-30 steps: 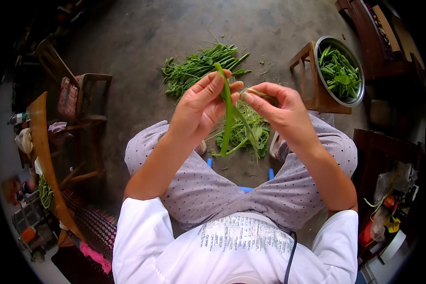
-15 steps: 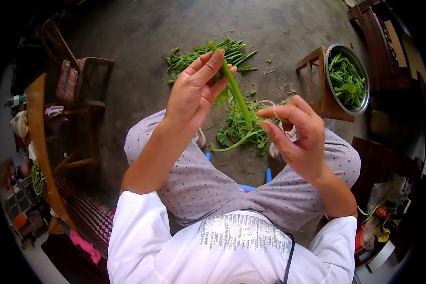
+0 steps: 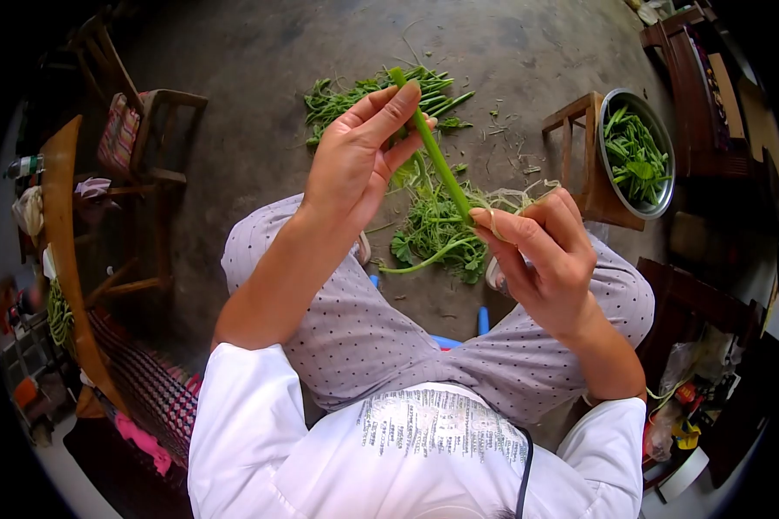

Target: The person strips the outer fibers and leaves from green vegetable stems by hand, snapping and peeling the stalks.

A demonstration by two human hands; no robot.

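Observation:
A long green stalk [image 3: 444, 171] slants between my two hands. My left hand [image 3: 361, 143] is closed around its upper part, thumb pressed along it. At the lower tip, the thumb and forefinger of my right hand [image 3: 541, 251] pinch the stalk's end. Thin pale fibres [image 3: 512, 201] trail over the right fingers. Beneath the stalk, a heap of curly trimmings and leaves [image 3: 441, 227] lies on the floor between my feet. Farther off is a pile of green leafy stalks [image 3: 346, 108], partly hidden behind my left hand.
At the right, a metal basin [image 3: 663, 195] of cut green stalks [image 3: 636, 151] rests on a wooden stool [image 3: 580, 112]. A wooden chair [image 3: 160, 121] and a wooden table edge [image 3: 61, 208] stand at the left. Scraps are scattered on the concrete floor [image 3: 260, 95].
My right hand has come up to the stalk's lower end, where before it was slightly apart. More pale fibres now hang around its fingers. My left hand keeps its hold.

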